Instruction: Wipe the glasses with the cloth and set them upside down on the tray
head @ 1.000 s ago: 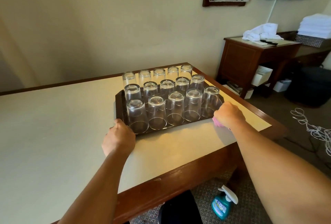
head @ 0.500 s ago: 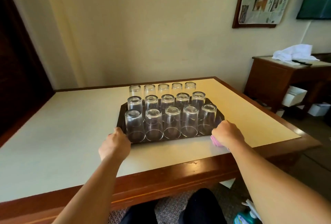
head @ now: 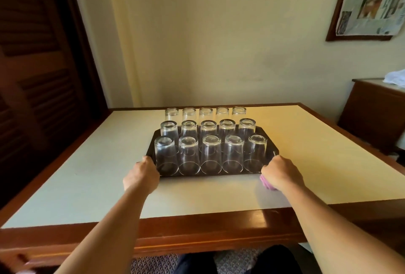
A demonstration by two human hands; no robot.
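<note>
From the head view, fifteen glass tumblers stand upside down in three rows on the dark tray, which the left hand and right hand grip at its near corners, probably to move it, the right also bunching the pink cloth.

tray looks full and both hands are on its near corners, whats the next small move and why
Probably lift the tray level with both hands. All fifteen glasses already stand upside down in three rows, the left hand grips the near left corner, and the right hand grips the near right corner with the pink cloth tucked under it. Nothing appears left to wipe.
</note>
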